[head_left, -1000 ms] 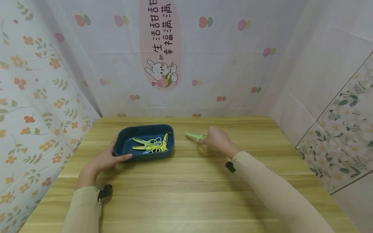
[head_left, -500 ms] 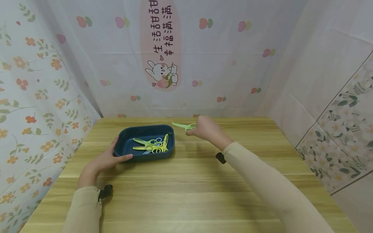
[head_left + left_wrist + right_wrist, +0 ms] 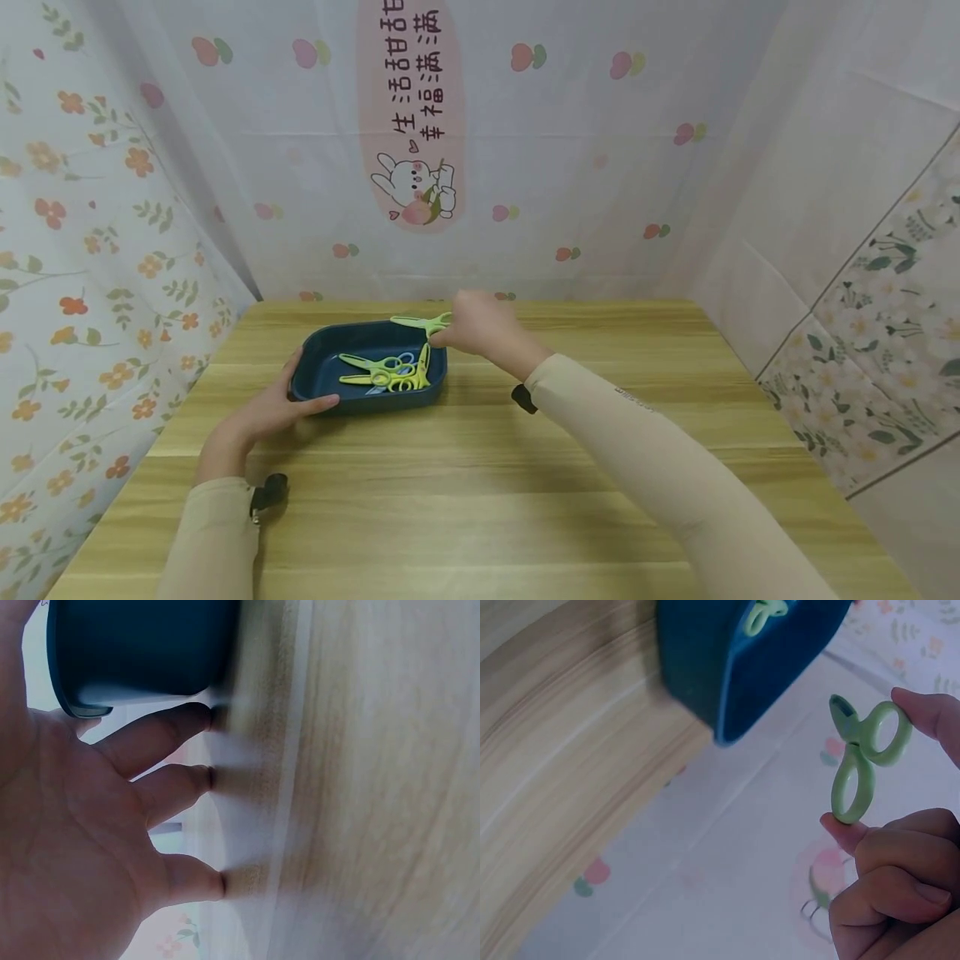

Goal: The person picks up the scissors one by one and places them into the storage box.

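In the head view my right hand (image 3: 480, 323) pinches light green scissors (image 3: 420, 322) over the back right corner of a dark blue bin (image 3: 375, 403). The right wrist view shows the scissors' handle rings (image 3: 853, 793) between thumb and forefinger, the other fingers curled in. Green scissors (image 3: 365, 363), yellow scissors (image 3: 360, 380) and a blue pair, partly covered, lie overlapping inside the bin. My left hand (image 3: 273, 408) rests around the bin's left end, thumb along the front wall. Its spread fingers (image 3: 172, 793) touch the tabletop in the left wrist view.
The bin stands on a wood-grain table (image 3: 480, 500), left of the middle and near the back edge. Behind the table hangs a printed curtain (image 3: 600, 183). A floral curtain (image 3: 97, 250) closes off the left side.
My right hand has carried the green scissors leftward, from low over the table right of the bin to above the bin's back right corner. The left hand and bin have stayed put.
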A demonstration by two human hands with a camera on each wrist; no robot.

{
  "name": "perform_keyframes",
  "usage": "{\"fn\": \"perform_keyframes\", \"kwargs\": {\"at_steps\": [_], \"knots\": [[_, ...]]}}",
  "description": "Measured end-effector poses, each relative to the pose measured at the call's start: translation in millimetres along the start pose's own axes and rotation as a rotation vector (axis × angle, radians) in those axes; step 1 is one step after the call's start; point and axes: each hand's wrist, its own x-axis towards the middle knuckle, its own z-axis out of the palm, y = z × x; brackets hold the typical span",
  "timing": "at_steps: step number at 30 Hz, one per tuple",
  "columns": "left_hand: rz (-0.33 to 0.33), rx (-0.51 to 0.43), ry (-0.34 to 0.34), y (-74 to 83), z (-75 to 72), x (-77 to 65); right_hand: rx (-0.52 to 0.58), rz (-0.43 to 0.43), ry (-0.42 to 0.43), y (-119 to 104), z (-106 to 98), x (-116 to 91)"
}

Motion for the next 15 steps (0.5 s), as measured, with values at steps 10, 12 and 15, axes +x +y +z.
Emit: {"fn": "perform_keyframes", "kwargs": {"at_steps": [10, 12, 15], "knots": [[0.003, -0.002, 0.004, -2.3, 0.0, 3.5, -0.086, -0.057, -0.051, -37.1, 14.7, 6.2], [0.005, -0.004, 0.006, -2.7, -0.1, 3.4, -0.1, -0.076, -0.062, -41.8, 19.0, 8.0], [0.012, -0.001, 0.006, -3.3, -0.3, 2.9, -0.116, -0.104, -0.073, -47.8, 26.5, 11.0]]}}
